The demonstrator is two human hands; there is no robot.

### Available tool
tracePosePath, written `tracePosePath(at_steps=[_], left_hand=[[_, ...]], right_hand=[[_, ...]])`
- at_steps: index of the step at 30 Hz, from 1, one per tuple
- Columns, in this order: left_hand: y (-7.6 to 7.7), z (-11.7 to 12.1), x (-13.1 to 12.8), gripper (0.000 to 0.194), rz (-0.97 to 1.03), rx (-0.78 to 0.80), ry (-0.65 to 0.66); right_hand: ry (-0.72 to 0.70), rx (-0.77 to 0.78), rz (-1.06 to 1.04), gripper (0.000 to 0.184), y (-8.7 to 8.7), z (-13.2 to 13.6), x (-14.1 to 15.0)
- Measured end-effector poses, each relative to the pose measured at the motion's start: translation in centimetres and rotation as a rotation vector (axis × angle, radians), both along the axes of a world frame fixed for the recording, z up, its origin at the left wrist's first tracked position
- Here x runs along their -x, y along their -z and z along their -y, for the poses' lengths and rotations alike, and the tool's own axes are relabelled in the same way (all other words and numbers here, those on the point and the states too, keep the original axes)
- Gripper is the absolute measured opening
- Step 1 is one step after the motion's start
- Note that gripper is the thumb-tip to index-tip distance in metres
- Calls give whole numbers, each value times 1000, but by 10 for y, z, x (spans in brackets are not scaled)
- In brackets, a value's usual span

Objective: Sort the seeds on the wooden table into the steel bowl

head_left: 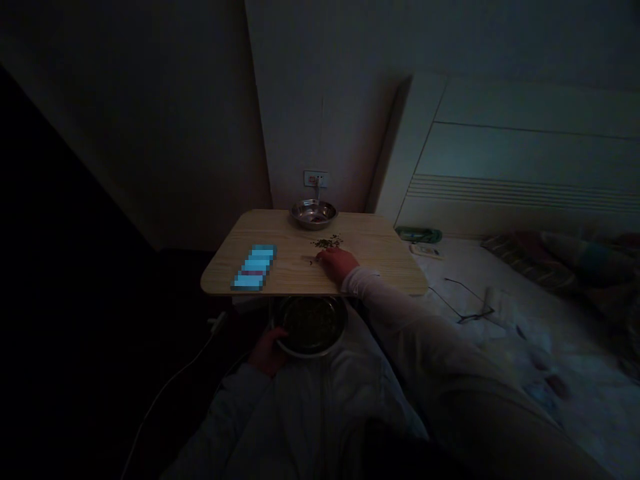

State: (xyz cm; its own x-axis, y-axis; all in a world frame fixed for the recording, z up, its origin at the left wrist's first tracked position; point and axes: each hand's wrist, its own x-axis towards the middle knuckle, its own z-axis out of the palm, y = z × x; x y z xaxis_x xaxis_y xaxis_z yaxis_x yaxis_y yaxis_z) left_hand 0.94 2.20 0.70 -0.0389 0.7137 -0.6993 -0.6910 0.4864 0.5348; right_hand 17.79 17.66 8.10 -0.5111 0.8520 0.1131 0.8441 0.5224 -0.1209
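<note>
My left hand (270,352) grips the left rim of a wide round bowl (310,354) at my lap, below the table's front edge. Dark greenish small pieces lie in that bowl. On the wooden table (280,230), my right hand (338,265) rests with its fingers drawn together. What they pinch, if anything, is too small and dim to make out. Just beyond the fingers is a scattered patch of small dark green bits (326,243), and a few more specks lie left of the fingertips. Behind the patch stands a shiny metal bowl (314,215).
A lit phone (254,268), its screen pixelated, lies on the table's left. A wall socket (316,179) is behind. To the right, a bed holds glasses (475,315), a remote-like object (426,251) and a green bottle (419,235). A white cable (173,381) hangs at left.
</note>
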Motion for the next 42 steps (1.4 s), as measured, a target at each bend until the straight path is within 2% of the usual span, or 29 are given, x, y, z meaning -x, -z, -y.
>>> tracePosePath(at_steps=[22,31,42], left_hand=[[3,-1,1,25,8,5,4],[5,-1,1,27,25,7,-9],[-1,0,-1,25,21,30,-3]], right_hand=[[-146,12,140,35,2,31,-19],[-177,9,124,35,4,44,-27],[-189,-15,25,33,11,55,-34]])
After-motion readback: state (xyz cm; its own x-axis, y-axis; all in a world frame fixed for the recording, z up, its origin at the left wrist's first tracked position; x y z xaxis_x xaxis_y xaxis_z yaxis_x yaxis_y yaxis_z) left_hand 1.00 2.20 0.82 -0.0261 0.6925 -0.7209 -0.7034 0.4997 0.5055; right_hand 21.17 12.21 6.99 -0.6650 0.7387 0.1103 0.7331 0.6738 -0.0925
